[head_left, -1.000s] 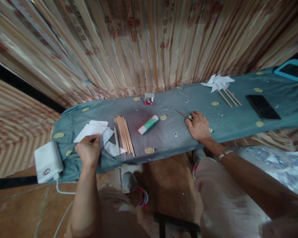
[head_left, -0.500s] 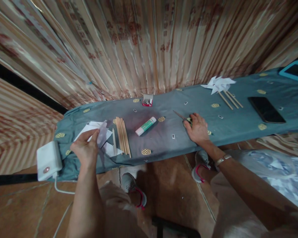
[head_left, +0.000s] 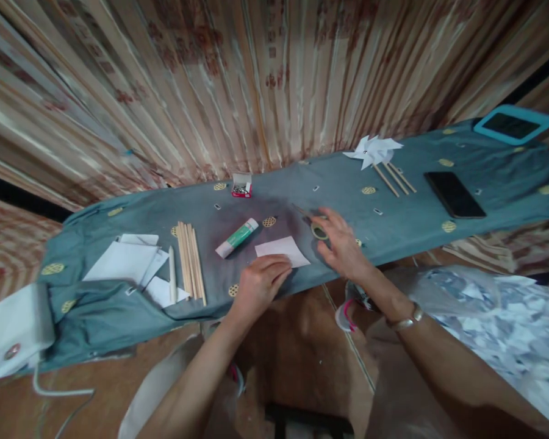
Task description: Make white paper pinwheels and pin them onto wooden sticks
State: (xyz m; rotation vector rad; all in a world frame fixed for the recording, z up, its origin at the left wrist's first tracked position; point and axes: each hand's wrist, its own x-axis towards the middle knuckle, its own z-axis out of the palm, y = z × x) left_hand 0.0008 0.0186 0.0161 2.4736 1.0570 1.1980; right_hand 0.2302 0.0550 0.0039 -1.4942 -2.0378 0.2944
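Biggest first: the striped curtain hangs behind; the cloth-covered surface runs across below it. Clear bag of paper scraps sits off to my right, beside the surface. Then my hands: left hand narrow, thumb and fingers together; right hand wider, fingers parted. White box with cable at the left end; blue-framed tablet and phone at the right, likely parked out of my way. Stacked papers left; pinwheels right of middle, heads overlapping, probably grouped to save room. Wooden sticks lie nearly parallel, seemingly for easy picking, pale pencil-like stick just beside them. White sheet lies between my hands, near edge pinched in my left, presumably so it doesn't slide. Scissors: handles at my right fingers, blades pointing away, likely for safety; can't tell if gripped. Glue stick on its side, near the sheet. Smallest, red box at the back, lid up, metal bits showing, probably for quick access.
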